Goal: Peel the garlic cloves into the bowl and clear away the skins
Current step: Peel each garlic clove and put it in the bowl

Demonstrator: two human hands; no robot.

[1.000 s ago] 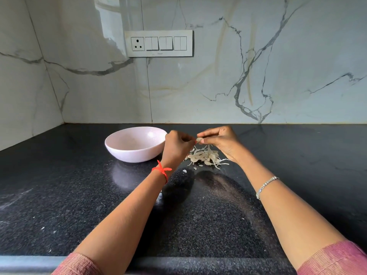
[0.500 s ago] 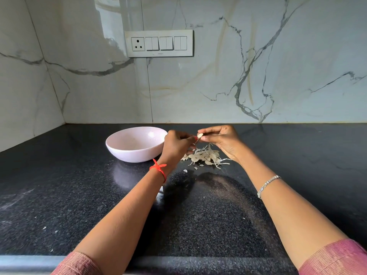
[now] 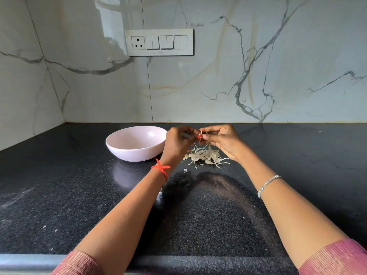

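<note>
Black speckled counter (image 3: 79,195), polished enough to mirror the arms, runs back to a glossy veined marble wall (image 3: 278,76) with a white switch plate (image 3: 159,42).

Over the last second both hands have lifted a little off the heap, and their fingertips have closed in tighter. The left hand (image 3: 176,143) and right hand (image 3: 222,141) now meet in one shared pinch on a small pale clove (image 3: 200,135), held in the air. A thin sliver stands up from it between the fingertips, with a red spot just under it, probably a painted nail. That suggests a strip of skin is being pulled free, so peeling of this clove is under way and not finished.

Directly below the grip lie the skins (image 3: 206,155). They form a loose heap of papery, curled, off-white flakes with stringy tails, and a few crumbs are scattered on the near side. Left of the grip and slightly lower sits the bowl (image 3: 127,153), smooth, round, pale pink and shallow. No cloves can be made out in the part of its inside that shows. The skins will be light and easily scattered when gathered.
</note>
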